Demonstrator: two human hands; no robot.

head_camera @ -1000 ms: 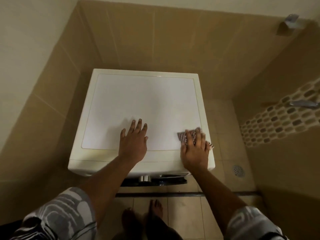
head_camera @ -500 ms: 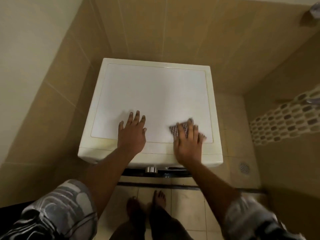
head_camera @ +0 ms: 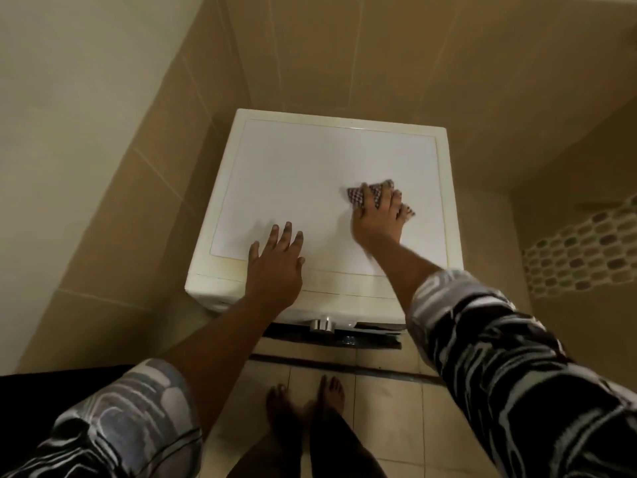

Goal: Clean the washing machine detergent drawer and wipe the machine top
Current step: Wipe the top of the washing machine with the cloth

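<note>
A white washing machine stands below me, and its flat top [head_camera: 310, 167] fills the middle of the view. My right hand [head_camera: 377, 217] lies flat with spread fingers on a small checked cloth [head_camera: 358, 196], pressing it onto the right half of the top. My left hand [head_camera: 275, 263] rests palm down with straight fingers on the front left part of the top, near the front edge. Under the front edge a chrome knob [head_camera: 322, 324] and a dark control strip show. I cannot pick out the detergent drawer.
Beige tiled walls close in behind the machine [head_camera: 344, 56] and on the left [head_camera: 103, 201]. A mosaic tile band [head_camera: 579, 253] runs on the right wall. My bare feet [head_camera: 306, 401] stand on the tiled floor before the machine.
My right hand has slid the cloth away from the front right edge, farther back onto the top. My left hand stays planted near the front edge. The camera has tilted.
</note>
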